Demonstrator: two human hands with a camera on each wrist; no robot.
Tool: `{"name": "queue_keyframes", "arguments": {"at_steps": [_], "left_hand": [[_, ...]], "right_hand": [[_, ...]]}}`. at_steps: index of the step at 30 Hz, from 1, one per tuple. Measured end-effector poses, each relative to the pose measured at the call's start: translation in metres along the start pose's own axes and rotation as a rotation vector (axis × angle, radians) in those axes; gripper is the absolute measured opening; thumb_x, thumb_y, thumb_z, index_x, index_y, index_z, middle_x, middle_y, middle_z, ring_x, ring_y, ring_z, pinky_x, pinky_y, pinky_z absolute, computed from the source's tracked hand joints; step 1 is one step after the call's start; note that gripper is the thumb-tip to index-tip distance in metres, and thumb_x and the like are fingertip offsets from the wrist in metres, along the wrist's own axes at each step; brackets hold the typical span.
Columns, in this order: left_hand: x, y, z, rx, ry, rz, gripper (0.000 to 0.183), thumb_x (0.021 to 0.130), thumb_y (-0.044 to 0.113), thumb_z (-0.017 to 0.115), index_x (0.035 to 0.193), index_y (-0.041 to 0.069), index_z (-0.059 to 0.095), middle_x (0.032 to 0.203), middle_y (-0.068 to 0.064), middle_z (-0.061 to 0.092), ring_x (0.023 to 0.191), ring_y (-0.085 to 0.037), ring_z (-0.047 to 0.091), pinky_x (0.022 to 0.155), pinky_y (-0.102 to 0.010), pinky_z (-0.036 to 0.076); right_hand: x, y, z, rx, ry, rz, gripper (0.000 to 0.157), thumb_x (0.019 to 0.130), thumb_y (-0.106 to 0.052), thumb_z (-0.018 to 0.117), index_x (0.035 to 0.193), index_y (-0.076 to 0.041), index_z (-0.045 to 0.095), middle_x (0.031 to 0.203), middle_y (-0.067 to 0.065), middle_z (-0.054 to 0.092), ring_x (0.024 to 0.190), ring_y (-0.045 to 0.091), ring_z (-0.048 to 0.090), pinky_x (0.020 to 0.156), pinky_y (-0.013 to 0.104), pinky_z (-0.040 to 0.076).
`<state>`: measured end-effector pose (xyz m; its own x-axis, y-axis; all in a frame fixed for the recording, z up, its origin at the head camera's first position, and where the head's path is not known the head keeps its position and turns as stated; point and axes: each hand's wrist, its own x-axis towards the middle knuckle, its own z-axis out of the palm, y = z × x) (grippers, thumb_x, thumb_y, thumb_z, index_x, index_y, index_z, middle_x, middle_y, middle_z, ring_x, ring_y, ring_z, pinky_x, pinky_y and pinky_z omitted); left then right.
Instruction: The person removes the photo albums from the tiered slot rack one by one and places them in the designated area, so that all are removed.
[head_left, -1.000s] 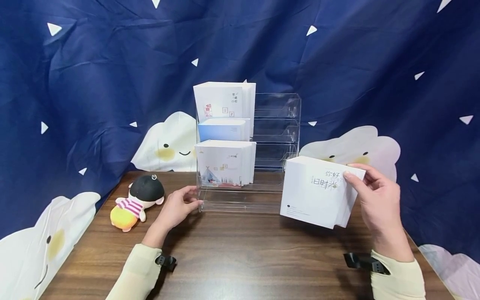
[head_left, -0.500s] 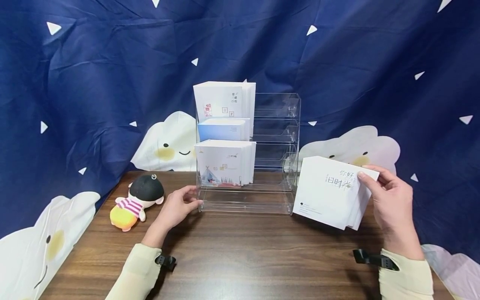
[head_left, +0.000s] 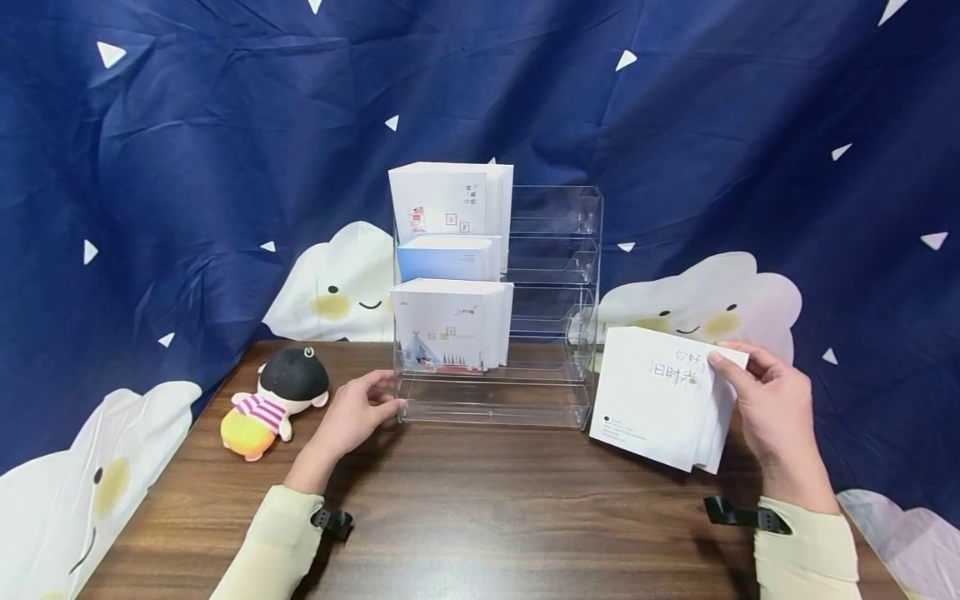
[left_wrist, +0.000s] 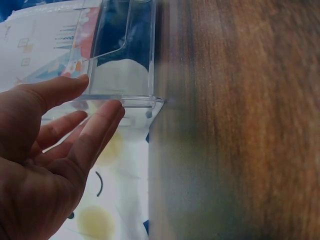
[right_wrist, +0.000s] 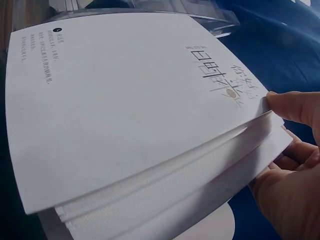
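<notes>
My right hand (head_left: 780,408) pinches a thick white book (head_left: 652,400) by its upper right corner, thumb in front and fingers behind. Black and grey characters mark the book's cover, and it is held tilted just right of the clear acrylic rack (head_left: 491,412). Page edges and a rear cover show in the right wrist view. With thumb and fingers on either side, my left hand (head_left: 367,408) holds the rack's lower left edge. In the rack's left half stand a white book at the top (head_left: 438,200), a blue-and-white book (head_left: 446,260) and a tent-print book (head_left: 442,329).
Left of my left hand, a plush doll (head_left: 273,400) with a black head and striped top lies on the brown wooden table (head_left: 480,517). A dark blue cloth (head_left: 247,108) with clouds and triangles hangs behind the rack.
My right hand first carried the white book to the right, away from the rack's front, then slightly back left and down. The left hand stayed on the rack's edge.
</notes>
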<state>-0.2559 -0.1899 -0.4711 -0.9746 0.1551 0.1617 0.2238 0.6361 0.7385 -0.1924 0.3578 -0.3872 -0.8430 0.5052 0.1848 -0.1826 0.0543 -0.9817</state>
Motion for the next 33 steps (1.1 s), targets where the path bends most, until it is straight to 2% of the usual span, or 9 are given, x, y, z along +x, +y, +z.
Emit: {"name": "queue_keyframes", "arguments": {"at_steps": [6,16,22,27,30,33], "left_hand": [[0.001,-0.001,0.0,0.002,-0.001,-0.001,0.05,0.101,0.017,0.085,0.145,0.002,0.069,0.128,-0.017,0.082,0.107,-0.026,0.082,0.098,-0.046,0.063],[-0.001,0.001,0.0,-0.006,0.0,0.003,0.05,0.1,0.017,0.085,0.145,0.002,0.069,0.128,-0.017,0.082,0.107,-0.026,0.082,0.1,-0.047,0.062],[0.0,0.0,0.0,-0.007,-0.002,0.008,0.049,0.1,0.016,0.085,0.144,0.002,0.07,0.127,-0.017,0.082,0.107,-0.026,0.082,0.097,-0.044,0.063],[-0.001,0.001,0.0,-0.003,-0.003,0.009,0.048,0.1,0.016,0.085,0.144,0.002,0.07,0.127,-0.017,0.082,0.107,-0.025,0.082,0.096,-0.044,0.063],[-0.001,0.002,0.0,-0.003,-0.004,0.004,0.049,0.101,0.016,0.085,0.145,0.002,0.07,0.128,-0.017,0.082,0.107,-0.026,0.082,0.096,-0.044,0.063],[-0.001,0.002,0.0,-0.002,-0.004,0.0,0.048,0.101,0.015,0.085,0.145,0.002,0.07,0.128,-0.017,0.082,0.108,-0.026,0.081,0.096,-0.044,0.063]], "right_hand": [[0.003,0.004,-0.006,-0.068,-0.003,0.031,0.02,0.097,-0.001,0.084,0.101,-0.02,0.083,0.087,-0.017,0.075,0.084,0.003,0.064,0.069,0.01,0.052],[0.007,0.011,-0.011,-0.075,-0.025,0.052,0.021,0.099,-0.003,0.082,0.099,-0.024,0.082,0.084,-0.018,0.075,0.078,-0.001,0.065,0.066,0.011,0.053],[0.008,0.013,-0.015,-0.151,-0.029,0.036,0.02,0.101,-0.006,0.081,0.102,-0.026,0.081,0.087,-0.021,0.074,0.08,-0.001,0.063,0.066,0.01,0.051],[0.009,0.014,-0.02,-0.16,-0.053,0.021,0.018,0.101,-0.007,0.081,0.105,-0.024,0.083,0.094,-0.023,0.073,0.082,-0.002,0.063,0.067,0.01,0.051],[0.01,0.015,-0.023,-0.167,-0.066,0.019,0.017,0.101,-0.007,0.081,0.109,-0.021,0.083,0.102,-0.023,0.071,0.086,-0.002,0.064,0.069,0.009,0.052],[0.011,0.015,-0.025,-0.24,-0.059,0.005,0.017,0.101,-0.009,0.082,0.115,-0.017,0.084,0.104,-0.026,0.069,0.089,-0.002,0.062,0.072,0.008,0.051]]}}
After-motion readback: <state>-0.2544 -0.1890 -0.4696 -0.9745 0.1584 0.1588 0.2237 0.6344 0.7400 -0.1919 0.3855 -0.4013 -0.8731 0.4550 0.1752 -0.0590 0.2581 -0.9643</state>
